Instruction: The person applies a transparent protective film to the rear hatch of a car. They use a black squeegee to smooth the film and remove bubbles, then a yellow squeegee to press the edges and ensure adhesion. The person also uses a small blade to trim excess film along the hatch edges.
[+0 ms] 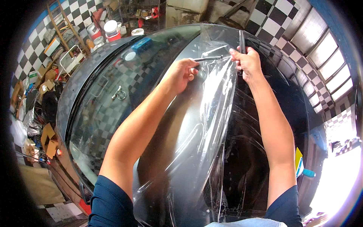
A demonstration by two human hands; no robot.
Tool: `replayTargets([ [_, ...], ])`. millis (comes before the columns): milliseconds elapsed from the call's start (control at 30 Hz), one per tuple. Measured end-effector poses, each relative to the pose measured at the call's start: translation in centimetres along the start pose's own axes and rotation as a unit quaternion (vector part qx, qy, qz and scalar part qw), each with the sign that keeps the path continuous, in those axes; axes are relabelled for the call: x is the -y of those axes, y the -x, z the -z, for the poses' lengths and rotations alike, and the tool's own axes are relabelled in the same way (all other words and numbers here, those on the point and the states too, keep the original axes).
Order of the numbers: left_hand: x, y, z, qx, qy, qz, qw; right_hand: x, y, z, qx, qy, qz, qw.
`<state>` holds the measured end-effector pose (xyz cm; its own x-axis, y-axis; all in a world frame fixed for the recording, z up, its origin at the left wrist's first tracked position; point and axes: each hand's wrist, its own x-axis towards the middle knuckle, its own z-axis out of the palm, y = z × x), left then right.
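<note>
Over a car's silver-grey roof (181, 125) and the glossy black panel (245, 166) beside it lies a wrinkled sheet of clear plastic film (217, 94). My left hand (181, 75) is closed at the film's far left edge, on a thin black stick-like thing (209, 58) that points right over the film. Opposite it, my right hand (247, 62) is closed round a slim dark bar-shaped tool (242, 41) standing up from the grip. Film gathers into bright creases next to its fingers. What kind of tool each is, I cannot tell.
The windshield (109, 90) slopes away on the left. A squeegee-like thing with a teal handle (309, 173) sits at the car's right edge. White and red buckets (111, 30), a ladder (62, 22), cardboard boxes (48, 140) and loose clutter line the left wall.
</note>
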<state>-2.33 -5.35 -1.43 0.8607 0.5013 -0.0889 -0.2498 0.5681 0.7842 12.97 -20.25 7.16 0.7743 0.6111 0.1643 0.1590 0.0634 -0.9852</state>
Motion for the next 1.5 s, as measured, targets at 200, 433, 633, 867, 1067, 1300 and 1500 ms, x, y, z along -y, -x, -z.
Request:
replayTargets([
  [200,-0.2,0.4,-0.7,-0.025,-0.043,0.002,0.999,0.6,1.1,0.8,0.002,-0.08,0.068,0.995],
  [433,-6.4,4.0,-10.2,0.03,-0.573,-0.162,0.803,2.2,0.6,-0.9,-0.054,-0.059,0.063,0.995],
  [633,-6.5,1.7,-10.5,0.08,-0.507,-0.115,0.851,3.5,0.5,-1.2,0.02,-0.086,0.066,0.994],
  [867,-9.1,3.2,-10.4,0.056,-0.349,-0.127,0.927,1.0,-0.8,1.4,0.077,-0.175,-0.149,0.97],
  [1067,-10.4,2.9,-11.9,0.079,-0.345,-0.122,0.927,-0.7,-0.8,-1.4,0.203,-0.195,-0.229,0.932],
  [1300,-8.6,0.9,-15.8,0.14,-0.294,-0.135,0.936,-1.2,-0.3,-1.0,0.172,-0.301,-0.19,0.919],
  [1500,-5.9,-0.7,-19.1,0.162,-0.264,-0.081,0.948,-1.2,-0.2,0.1,0.173,-0.309,-0.094,0.93],
])
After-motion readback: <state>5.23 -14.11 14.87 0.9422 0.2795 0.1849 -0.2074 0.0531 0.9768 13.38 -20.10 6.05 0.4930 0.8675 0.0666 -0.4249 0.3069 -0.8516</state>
